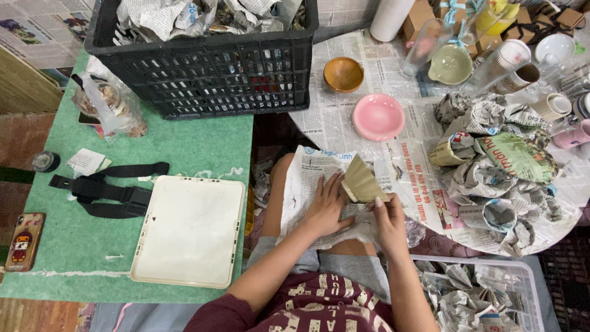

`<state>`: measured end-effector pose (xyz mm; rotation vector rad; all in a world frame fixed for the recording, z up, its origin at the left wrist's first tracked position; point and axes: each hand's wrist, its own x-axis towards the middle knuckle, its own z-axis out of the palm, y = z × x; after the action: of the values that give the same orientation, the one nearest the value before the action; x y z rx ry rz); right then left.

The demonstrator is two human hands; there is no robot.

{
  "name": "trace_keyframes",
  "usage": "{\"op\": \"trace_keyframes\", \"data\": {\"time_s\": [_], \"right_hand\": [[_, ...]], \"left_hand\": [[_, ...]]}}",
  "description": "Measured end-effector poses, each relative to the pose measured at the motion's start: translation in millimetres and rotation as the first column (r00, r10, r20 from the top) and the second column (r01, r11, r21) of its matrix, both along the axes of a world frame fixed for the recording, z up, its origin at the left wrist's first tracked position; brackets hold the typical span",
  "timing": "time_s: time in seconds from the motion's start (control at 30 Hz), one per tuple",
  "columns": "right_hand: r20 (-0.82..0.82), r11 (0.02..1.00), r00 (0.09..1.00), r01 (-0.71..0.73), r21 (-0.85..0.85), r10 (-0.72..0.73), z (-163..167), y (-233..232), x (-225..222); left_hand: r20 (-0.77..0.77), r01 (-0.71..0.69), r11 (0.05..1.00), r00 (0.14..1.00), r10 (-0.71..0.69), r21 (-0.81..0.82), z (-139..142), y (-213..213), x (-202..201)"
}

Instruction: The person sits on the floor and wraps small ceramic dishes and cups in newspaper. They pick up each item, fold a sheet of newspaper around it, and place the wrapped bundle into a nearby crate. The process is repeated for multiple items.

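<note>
Your left hand [324, 206] lies flat, fingers spread, on the newspaper sheet [307, 184] over your lap | your right hand [388, 222] pinches the ribbed beige cup [362, 182] from below | cup sits tilted between both hands | pink plate [378, 117] beyond it.

A clear plastic bag [110, 106] of brownish contents stands beside the black crate [203, 74] on the green mat [74, 240] — newspaper-wrapped bundles [491, 178] lie heaped on the round table's right side, brown cardboard boxes [421, 18] at its far edge.
</note>
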<state>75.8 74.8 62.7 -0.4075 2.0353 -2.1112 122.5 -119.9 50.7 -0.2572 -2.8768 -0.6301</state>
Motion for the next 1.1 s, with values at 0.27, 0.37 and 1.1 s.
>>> {"op": "trace_keyframes", "data": {"time_s": [0.27,0.37,1.1], "right_hand": [[0.110,0.996,0.992,-0.069,0.061,0.062,-39.3,5.5,5.0],[-0.041,0.977,0.984,-0.165,0.136,0.172,-42.5,11.0,8.1],[-0.232,0.810,0.899,-0.191,0.555,0.371,25.0,-17.9,23.5]], "left_hand": [[-0.162,-0.362,0.865,0.885,0.436,0.348,9.5,-32.2,7.7],[0.054,-0.480,0.655,0.828,0.558,0.584,13.7,-57.5,18.2],[0.190,-0.304,0.198,0.874,0.448,0.932,-27.1,-111.0,29.7]]}}
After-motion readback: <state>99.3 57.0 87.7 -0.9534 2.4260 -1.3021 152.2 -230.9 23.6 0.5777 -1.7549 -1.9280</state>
